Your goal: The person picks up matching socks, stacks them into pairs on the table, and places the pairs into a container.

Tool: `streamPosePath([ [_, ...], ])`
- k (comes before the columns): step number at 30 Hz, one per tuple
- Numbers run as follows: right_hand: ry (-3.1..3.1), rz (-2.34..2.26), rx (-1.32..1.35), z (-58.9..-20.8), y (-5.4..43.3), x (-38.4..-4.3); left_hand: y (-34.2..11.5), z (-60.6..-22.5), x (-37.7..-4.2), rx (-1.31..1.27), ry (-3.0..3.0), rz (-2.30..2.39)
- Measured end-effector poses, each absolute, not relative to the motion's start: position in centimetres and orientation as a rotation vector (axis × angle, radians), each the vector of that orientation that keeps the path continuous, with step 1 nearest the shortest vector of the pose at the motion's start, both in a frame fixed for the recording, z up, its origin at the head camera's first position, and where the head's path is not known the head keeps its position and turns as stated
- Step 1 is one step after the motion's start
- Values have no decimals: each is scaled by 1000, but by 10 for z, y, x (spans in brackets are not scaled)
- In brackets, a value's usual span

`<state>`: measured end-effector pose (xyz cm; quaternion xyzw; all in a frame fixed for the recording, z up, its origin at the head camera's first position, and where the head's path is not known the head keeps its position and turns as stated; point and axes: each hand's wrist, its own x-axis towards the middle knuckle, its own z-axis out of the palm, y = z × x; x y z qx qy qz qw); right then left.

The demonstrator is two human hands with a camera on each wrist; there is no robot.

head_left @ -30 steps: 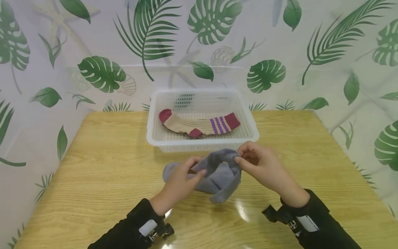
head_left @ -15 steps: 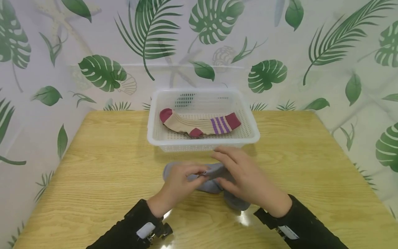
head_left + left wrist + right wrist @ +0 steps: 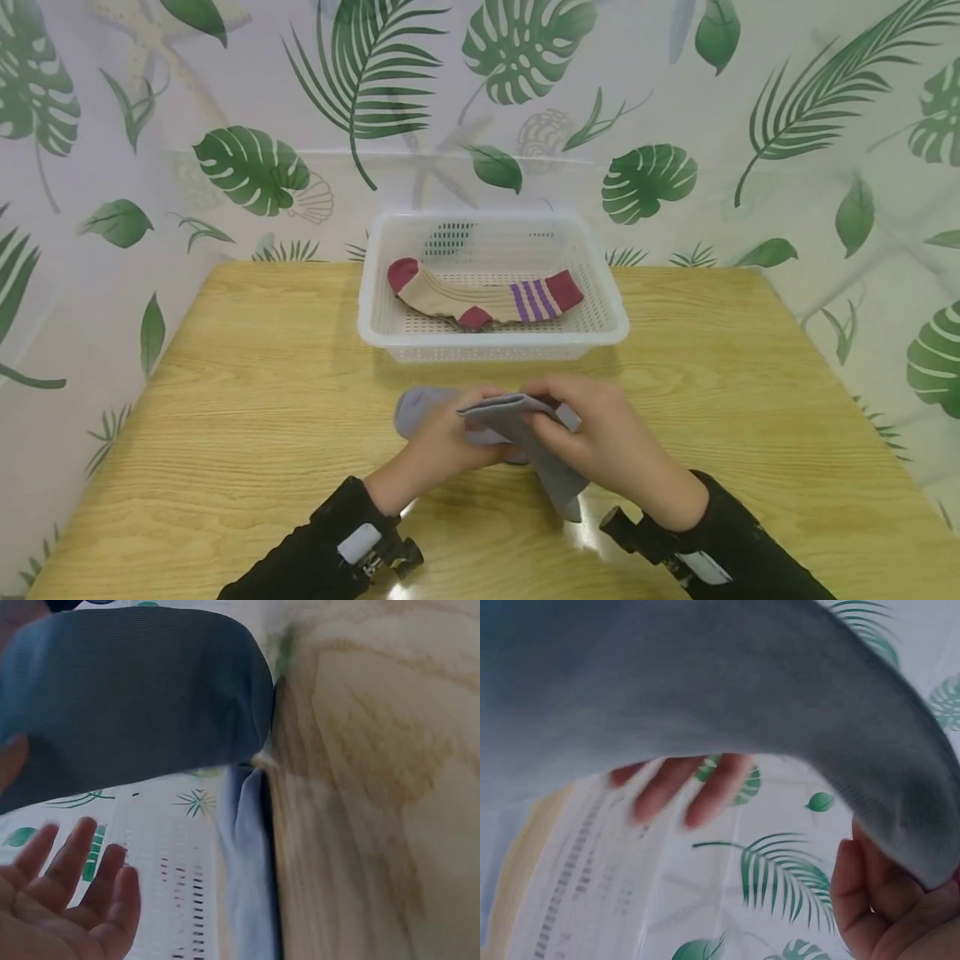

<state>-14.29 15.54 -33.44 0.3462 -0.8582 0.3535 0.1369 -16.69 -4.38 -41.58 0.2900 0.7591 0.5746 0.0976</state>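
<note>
A grey sock (image 3: 540, 446) is held up above the table, its folded edge towards the left and its other end hanging down at the right. My right hand (image 3: 607, 433) pinches it between thumb and fingers. The right wrist view shows the sock (image 3: 705, 682) large and close, its edge gripped by the right hand (image 3: 900, 900). My left hand (image 3: 450, 442) is just behind the sock's left edge; in the left wrist view this hand (image 3: 67, 900) has loose, spread fingers. Lighter grey sock fabric (image 3: 420, 408) lies on the table; whether it joins the held sock is hidden.
A white perforated plastic basket (image 3: 491, 340) stands at the back of the wooden table (image 3: 262, 400). Inside lies a beige sock (image 3: 487, 302) with dark red toe, heel and cuff and purple stripes. A leaf-patterned covering (image 3: 547, 175) rises behind.
The sock's ring-like opening has been drawn into a flat fold. My right hand has moved left and slightly lower, to grip the sock near its edge. The left hand's grip has loosened.
</note>
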Motion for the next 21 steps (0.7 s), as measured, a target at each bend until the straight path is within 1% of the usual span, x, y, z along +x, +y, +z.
streamPosePath([
  [3,-2379,1217,970,-326,154,-139,-40,-424,-168,957,2101,1658],
  [7,-2237,1475,913,-316,154,-137,-40,-432,-168,975,1964,1555],
  [9,-2183,1626,853,-313,157,-138,-44,-434,-168,908,1950,1506],
  [15,-2091,2026,501,-312,184,-146,-76,-437,-175,685,2045,1529],
  [18,-2175,2010,358,-317,202,-154,-96,-436,-181,508,2025,1665],
  [21,-2391,1953,282,-328,218,-163,-113,-433,-187,289,1944,1857],
])
